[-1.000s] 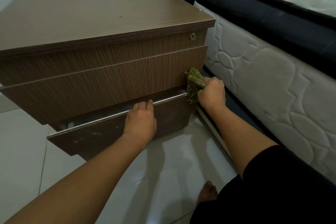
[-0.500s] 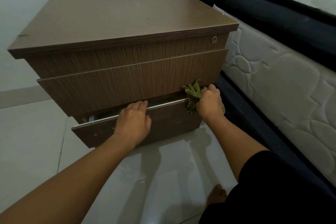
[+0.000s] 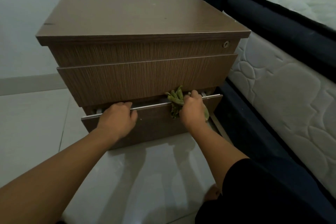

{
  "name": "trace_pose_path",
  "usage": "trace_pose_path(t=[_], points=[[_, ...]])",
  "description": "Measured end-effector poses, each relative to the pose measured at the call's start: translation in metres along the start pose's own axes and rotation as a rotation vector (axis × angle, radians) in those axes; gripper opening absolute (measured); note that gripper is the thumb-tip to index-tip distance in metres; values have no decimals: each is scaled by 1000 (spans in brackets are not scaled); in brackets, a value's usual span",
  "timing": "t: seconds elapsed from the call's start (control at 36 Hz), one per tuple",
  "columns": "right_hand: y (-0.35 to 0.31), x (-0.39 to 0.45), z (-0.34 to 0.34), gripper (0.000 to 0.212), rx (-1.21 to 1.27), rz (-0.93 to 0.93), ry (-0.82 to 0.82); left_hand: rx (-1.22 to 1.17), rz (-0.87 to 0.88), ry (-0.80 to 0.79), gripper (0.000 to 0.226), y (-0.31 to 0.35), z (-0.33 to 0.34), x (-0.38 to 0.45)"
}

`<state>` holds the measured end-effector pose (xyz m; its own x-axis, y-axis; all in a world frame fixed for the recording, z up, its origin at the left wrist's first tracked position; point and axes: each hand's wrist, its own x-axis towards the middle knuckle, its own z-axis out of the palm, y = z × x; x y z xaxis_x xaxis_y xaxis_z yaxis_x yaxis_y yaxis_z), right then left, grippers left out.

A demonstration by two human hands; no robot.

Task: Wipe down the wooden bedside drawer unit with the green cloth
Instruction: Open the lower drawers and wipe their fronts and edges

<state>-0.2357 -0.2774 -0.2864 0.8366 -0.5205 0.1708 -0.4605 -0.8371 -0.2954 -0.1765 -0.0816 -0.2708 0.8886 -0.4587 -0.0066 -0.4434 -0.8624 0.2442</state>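
1 brown wooden bedside drawer unit with 3 drawer fronts, 1 round metal lock, 1 crumpled green cloth, 2 bare hands, 1 white quilted mattress.

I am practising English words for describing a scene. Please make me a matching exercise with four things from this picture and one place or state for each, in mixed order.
Things:
1. green cloth
2. left hand
3. bottom drawer
4. keyhole

Places or states:
A. pulled partly open
B. top right corner of the unit's front
C. bunched in the right hand
D. resting on the drawer's top edge

Pairs: 1-C, 2-D, 3-A, 4-B
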Motion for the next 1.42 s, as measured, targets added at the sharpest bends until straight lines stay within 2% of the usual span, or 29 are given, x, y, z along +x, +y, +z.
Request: trace_pose_path(t=[0.11, 0.44, 0.67, 0.78, 0.92, 1.08, 1.22, 1.31, 1.42], points=[[-26, -9, 5, 23, 14, -34, -13, -45, -20, 36, 39, -18, -3, -2], [-105, -42, 26, 25, 90, -197, -39, -248, -148, 93, 74, -57, -27, -17], [-148, -58, 36, 24, 122, -284, -75, -349, -268, 97, 78, -81, -38, -23], [-166, -67, 40, 25, 137, -339, -73, -529, -381, 113, 83, -104, -28, -19], [-186, -76, 49, 25, 153, -405, -49, -859, -560, 83, 77, -121, -19, -23], [-193, -82, 59, 34, 154, -531, -37, -1023, -686, 45, 66, -133, -13, -31], [-191, -86, 64, 36, 153, -619, -64, -963, -724, 36, 80, -132, -16, -31], [-182, -94, 68, 33, 130, -695, -120, -982, -706, -19, 79, -129, -14, -33], [-158, -103, 78, 33, 158, -596, -111, -1041, -694, -57, 80, -124, -11, -31]])
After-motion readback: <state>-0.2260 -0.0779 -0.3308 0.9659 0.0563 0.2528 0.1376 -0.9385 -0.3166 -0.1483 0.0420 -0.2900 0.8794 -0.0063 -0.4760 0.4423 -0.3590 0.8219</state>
